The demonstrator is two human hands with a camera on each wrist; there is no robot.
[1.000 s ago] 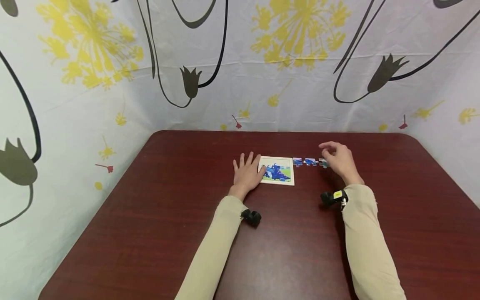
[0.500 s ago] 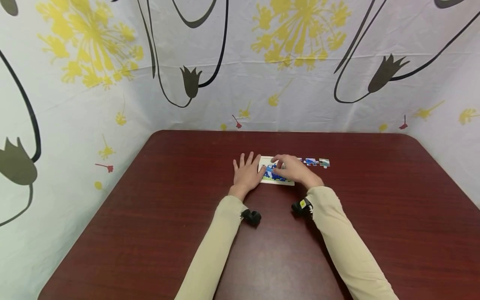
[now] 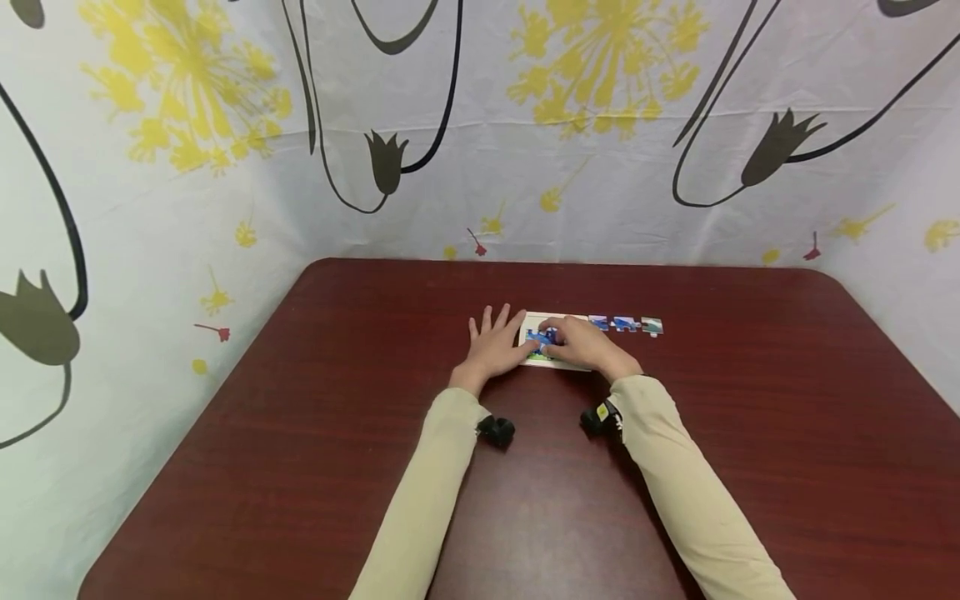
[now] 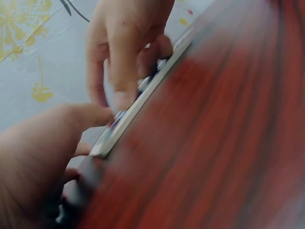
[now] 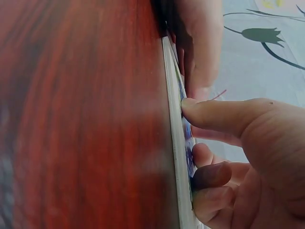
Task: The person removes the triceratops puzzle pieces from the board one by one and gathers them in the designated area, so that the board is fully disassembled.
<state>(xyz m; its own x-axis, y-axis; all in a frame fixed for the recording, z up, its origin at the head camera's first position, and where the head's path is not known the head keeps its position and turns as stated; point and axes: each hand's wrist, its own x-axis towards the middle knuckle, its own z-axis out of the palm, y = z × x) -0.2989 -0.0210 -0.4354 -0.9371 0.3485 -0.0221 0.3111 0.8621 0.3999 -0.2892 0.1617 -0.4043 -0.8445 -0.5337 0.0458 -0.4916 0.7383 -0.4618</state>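
Note:
A small jigsaw puzzle in a pale frame point(image 3: 564, 367) lies on the table, its picture showing blue shapes over green. My left hand point(image 3: 491, 348) rests at the frame's left side with fingers spread, its thumb point(image 4: 97, 115) reaching over the edge onto the picture. Above the picture is my right hand point(image 3: 588, 343), its thumb point(image 5: 205, 113) and curled fingers point(image 5: 214, 174) down at the puzzle surface and covering much of it. I cannot tell whether a piece is pinched there. In the left wrist view, the right hand point(image 4: 125, 52) comes down close to the left thumb.
A row of loose puzzle pieces lies right of the frame: one point(image 3: 598, 322) close beside it, a blue one point(image 3: 624, 323) in the middle and a paler one point(image 3: 652, 326) farthest right. The dark red wooden table point(image 3: 360, 358) meets a patterned cloth point(image 3: 450, 183) behind.
My right hand has moved left from the rightmost loose piece to the framed puzzle, and its thumb has lowered onto the picture. The left hand has stayed at the frame's left side.

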